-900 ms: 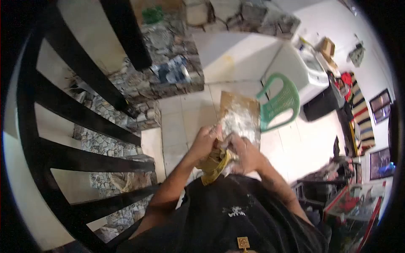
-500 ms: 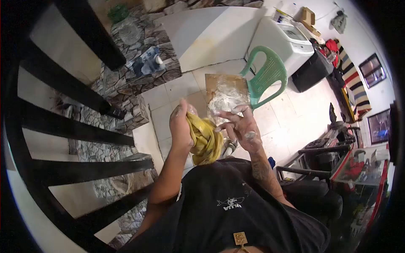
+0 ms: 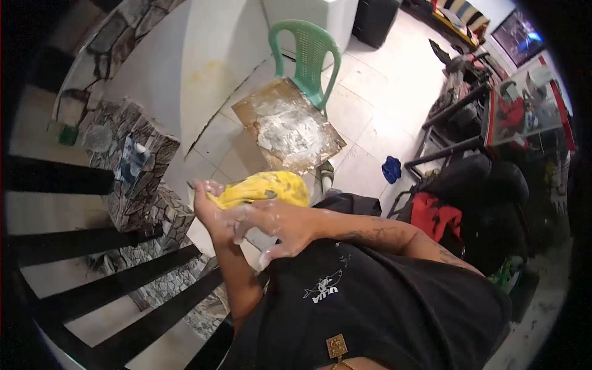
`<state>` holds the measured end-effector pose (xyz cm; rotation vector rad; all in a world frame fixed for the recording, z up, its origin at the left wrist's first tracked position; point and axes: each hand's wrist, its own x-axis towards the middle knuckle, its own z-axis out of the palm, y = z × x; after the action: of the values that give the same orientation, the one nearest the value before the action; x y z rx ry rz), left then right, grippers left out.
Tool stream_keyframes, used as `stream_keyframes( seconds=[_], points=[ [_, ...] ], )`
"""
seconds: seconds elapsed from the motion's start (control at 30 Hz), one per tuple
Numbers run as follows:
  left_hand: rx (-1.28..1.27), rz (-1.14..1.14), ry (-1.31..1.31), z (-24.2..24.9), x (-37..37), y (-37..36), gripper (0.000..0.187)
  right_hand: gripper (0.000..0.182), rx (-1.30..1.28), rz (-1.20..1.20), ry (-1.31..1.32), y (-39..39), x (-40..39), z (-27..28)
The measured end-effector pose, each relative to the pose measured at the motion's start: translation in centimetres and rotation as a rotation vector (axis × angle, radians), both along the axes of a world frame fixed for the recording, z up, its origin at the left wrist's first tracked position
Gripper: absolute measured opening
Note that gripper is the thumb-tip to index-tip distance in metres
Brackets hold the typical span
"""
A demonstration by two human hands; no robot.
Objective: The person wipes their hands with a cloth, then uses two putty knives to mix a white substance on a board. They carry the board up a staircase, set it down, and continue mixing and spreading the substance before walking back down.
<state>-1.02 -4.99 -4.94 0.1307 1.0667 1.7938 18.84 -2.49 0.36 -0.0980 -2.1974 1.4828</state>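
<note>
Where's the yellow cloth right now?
Head view, centre-left: the yellow cloth is bunched in the left hand, with the right hand against it, just below the plaster-smeared board.

Count: 2 hands (image 3: 213,213) (image 3: 287,225), 1 yellow cloth (image 3: 265,188), 1 plaster-dusted board (image 3: 290,126), 1 green plastic chair (image 3: 308,55), 1 blue rag (image 3: 391,169) on floor.

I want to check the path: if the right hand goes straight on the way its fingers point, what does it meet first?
The right hand points left, and it would most likely meet the left hand first, which grips the yellow cloth. Depth between them is unclear.
</note>
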Motion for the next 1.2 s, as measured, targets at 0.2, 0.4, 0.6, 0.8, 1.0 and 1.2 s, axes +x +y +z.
stream_keyframes(
  seconds=[0.2,0.4,0.6,0.8,1.0,1.2],
  points=[
    [-0.061,0.131,0.118,2.8,3.4,-0.5,0.032,0.086,0.135,-0.375,-0.256,1.4,-1.5,-3.6],
    [-0.02,0.145,0.35,3.7,4.7,-0.6,0.026,0.041,0.13,-0.403,-0.392,4.5,-3.4,-6.4],
    [-0.155,-0.092,0.899,-2.1,-0.4,-3.2,0.014,0.05,-0.204,-0.67,-0.386,9.3,3.8,-5.0],
    [-0.526,-0.159,1.017,-7.6,-1.7,-7.6,0.009,0.05,-0.254,-1.013,-0.511,14.6,17.1,-10.5],
    [-0.914,-0.468,1.438,-10.1,-0.5,-7.4,0.026,0.044,-0.388,-1.148,-0.829,17.3,23.7,-15.3],
    [-0.752,-0.428,0.961,-14.9,-1.0,-8.3,0.011,0.049,-0.249,-1.415,-0.648,28.0,24.8,-16.5]
  ],
)
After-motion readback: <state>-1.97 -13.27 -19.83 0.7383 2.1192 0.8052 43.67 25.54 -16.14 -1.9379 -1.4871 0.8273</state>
